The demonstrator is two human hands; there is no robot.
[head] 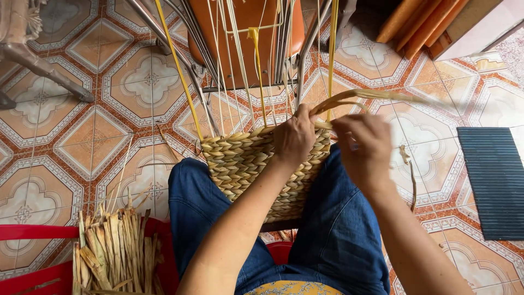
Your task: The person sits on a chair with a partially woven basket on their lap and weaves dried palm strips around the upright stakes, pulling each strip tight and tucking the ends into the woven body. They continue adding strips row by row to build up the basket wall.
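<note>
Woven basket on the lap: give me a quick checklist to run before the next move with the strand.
1. Left hand on the woven basket rim: ok, it presses there.
2. Right hand grip on the fibre strand: cannot tell, hand blurred.
3. Strand free of the upright stakes: ok, it arcs off to the right.
4. Basket steady between the knees: ok.
5. Spare dried fibre bundle within reach: ok, at lower left.

No packages, labels, signs or screens appear anywhere in the head view.
</note>
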